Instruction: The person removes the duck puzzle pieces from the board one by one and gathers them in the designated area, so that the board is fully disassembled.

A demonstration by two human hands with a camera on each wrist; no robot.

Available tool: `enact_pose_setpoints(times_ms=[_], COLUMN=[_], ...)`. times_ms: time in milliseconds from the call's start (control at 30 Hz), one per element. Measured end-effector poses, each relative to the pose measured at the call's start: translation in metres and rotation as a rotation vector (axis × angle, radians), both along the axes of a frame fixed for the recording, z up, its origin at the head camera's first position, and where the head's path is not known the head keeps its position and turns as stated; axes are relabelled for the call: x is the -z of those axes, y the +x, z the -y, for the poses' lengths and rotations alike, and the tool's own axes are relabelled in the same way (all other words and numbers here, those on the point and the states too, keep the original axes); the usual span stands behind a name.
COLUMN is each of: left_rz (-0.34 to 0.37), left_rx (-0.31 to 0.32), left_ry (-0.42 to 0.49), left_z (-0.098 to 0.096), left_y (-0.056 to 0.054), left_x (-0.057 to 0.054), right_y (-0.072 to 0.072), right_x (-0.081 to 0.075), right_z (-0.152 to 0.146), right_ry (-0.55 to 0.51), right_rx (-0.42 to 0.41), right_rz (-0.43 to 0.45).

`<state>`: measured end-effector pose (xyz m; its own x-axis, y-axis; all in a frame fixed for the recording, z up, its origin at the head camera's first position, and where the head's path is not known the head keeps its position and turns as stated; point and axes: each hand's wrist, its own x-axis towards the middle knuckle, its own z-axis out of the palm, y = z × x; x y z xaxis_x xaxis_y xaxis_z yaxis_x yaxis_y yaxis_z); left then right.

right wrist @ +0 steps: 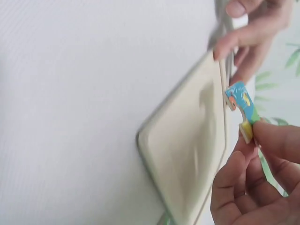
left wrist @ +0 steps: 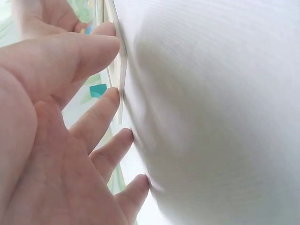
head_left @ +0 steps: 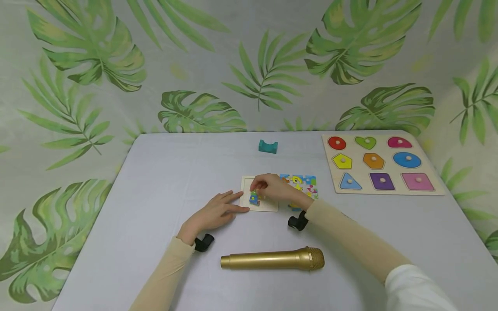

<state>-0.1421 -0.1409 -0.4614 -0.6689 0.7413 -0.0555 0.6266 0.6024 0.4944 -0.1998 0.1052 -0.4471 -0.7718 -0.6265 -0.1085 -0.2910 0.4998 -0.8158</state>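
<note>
A shallow pale wooden puzzle tray (head_left: 268, 207) lies mid-table, its visible inside bare in the right wrist view. Thumb and index finger of my right hand (head_left: 271, 186) pinch a jigsaw piece (right wrist: 241, 101), printed blue, green and yellow, held over the tray's left part. My left hand (head_left: 215, 212) lies palm down at the tray's left side, fingers spread, thumb and index fingertip at its edge. In the left wrist view the fingertips (left wrist: 112, 95) rest along the tray edge and the white cloth. Colourful jigsaw pieces (head_left: 309, 181) lie right of the tray, partly hidden by my right wrist.
A gold microphone (head_left: 272, 260) lies across the front of the table. At the back stands a teal block (head_left: 268, 147) with a curved notch. A wooden shape board (head_left: 330, 172) with knobbed pieces occupies the back right. Leaf-patterned cloth (head_left: 202, 77) hangs behind.
</note>
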Motion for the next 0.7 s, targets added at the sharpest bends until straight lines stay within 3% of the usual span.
enact_pose_setpoints(times_ms=[267,700], left_rz=[0.015,0.027], left_rx=[-0.017,-0.019], left_ry=[0.001,0.027], left_z=[-0.001,-0.001], left_y=[0.001,0.002], left_x=[0.0,0.0], right_y=[-0.001,0.004], right_x=[-0.003,0.003], right_z=[-0.04,-0.072], right_ry=[-0.007,0.071], right_rx=[0.04,-0.025], right_rz=[0.055,0.045])
